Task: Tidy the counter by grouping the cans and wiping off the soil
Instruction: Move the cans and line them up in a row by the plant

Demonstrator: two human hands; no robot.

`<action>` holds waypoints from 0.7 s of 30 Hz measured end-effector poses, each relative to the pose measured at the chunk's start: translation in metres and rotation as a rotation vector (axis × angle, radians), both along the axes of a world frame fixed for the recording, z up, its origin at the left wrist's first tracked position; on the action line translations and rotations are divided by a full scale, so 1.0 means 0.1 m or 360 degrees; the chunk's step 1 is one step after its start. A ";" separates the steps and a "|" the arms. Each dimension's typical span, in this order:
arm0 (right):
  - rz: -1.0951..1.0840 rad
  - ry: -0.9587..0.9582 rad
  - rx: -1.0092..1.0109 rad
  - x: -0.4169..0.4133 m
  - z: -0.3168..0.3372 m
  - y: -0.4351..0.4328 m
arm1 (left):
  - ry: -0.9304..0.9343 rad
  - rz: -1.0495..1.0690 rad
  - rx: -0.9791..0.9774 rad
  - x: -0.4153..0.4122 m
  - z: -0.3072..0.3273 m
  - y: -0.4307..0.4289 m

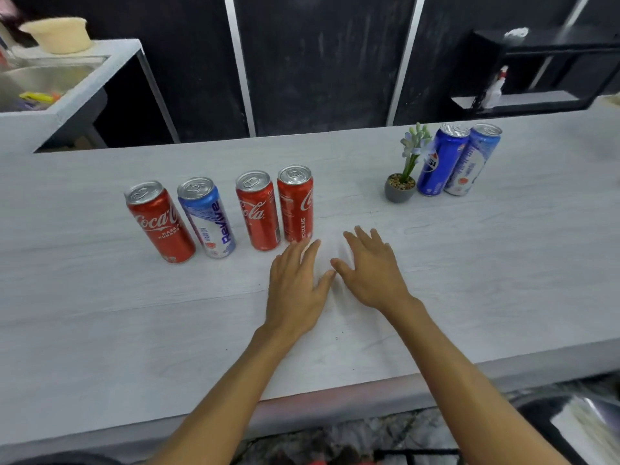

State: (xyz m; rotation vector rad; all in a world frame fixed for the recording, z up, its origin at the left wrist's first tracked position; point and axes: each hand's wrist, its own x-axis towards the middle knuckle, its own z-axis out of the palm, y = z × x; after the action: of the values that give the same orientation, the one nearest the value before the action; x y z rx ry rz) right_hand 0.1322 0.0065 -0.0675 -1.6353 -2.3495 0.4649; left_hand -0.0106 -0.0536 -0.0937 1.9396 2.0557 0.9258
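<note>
Both hands flat on the worktop [100,313], between 2 clusters of cans.

The left hand [295,286] and right hand [372,273] lie palm-down mid-worktop, thumbs nearly touching, each grip released and holding nothing I can make out. The row of 4 cans [258,213] stands just left; 2 blue cans [443,159] stand beside the potted plant [399,191] toward the far right. For the soil specks [336,338] near the front edge, I'd sweep with flat, even pressure, clear of the cans.

The pale surface [100,313] carries a row of upright cans: first red can [160,223], Revive can [208,219], second red can [258,213], third red can [296,204]. Well to the right stand a potted plant [400,191], a Pepsi can [441,161] and a pale blue can [473,162], close together.
</note>
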 end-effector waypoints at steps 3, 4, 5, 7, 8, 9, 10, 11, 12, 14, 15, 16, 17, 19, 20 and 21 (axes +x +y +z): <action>-0.0037 -0.0114 -0.0018 0.21 -0.03 0.00 | 0.0137 -0.0159 -0.0171 0.14 -0.03 0.09; -0.0052 -0.0140 -0.0023 0.30 -0.04 0.00 | 0.0183 -0.0205 -0.0212 0.19 -0.04 0.11; -0.0070 -0.0161 -0.0027 0.38 -0.05 0.00 | 0.0226 -0.0249 -0.0250 0.25 -0.04 0.15; -0.0115 -0.0197 -0.0035 0.55 -0.06 0.02 | 0.0309 -0.0333 -0.0315 0.36 -0.03 0.21; -0.0139 -0.0220 -0.0038 0.63 -0.07 0.03 | 0.0363 -0.0369 -0.0346 0.41 -0.02 0.25; -0.0161 -0.0252 -0.0042 0.71 -0.07 0.04 | 0.0426 -0.0400 -0.0378 0.46 -0.01 0.29; -0.0181 -0.0289 -0.0045 0.79 -0.07 0.05 | 0.0490 -0.0427 -0.0406 0.51 0.01 0.34; -0.0200 -0.0319 -0.0047 0.87 -0.07 0.06 | 0.0547 -0.0452 -0.0426 0.57 0.02 0.38; -0.0216 -0.0337 -0.0047 0.94 -0.07 0.08 | 0.0595 -0.0477 -0.0437 0.63 0.05 0.43; -0.0246 -0.0352 -0.0049 1.07 -0.07 0.11 | 0.0670 -0.0530 -0.0445 0.75 0.09 0.54; -0.0261 -0.0361 -0.0050 1.12 -0.07 0.12 | 0.0699 -0.0553 -0.0446 0.81 0.11 0.60; -0.0277 -0.0375 -0.0047 1.18 -0.07 0.15 | 0.0724 -0.0571 -0.0448 0.87 0.12 0.66; -0.0293 -0.0392 -0.0042 1.23 -0.06 0.17 | 0.0745 -0.0584 -0.0450 0.93 0.13 0.72; -0.0332 -0.0421 -0.0034 1.35 -0.05 0.23 | 0.0789 -0.0606 -0.0444 1.04 0.16 0.85; -0.0352 -0.0427 -0.0034 1.40 -0.05 0.27 | 0.0808 -0.0619 -0.0437 1.10 0.17 0.92; -0.0371 -0.0427 -0.0038 1.46 -0.04 0.30 | 0.0825 -0.0633 -0.0428 1.15 0.18 0.99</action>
State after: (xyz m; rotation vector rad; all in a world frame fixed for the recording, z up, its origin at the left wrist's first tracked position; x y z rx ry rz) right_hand 0.2781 0.0368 -0.0719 -2.0648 -2.2935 0.2398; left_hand 0.1040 0.0454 -0.0754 2.4721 1.7725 0.0577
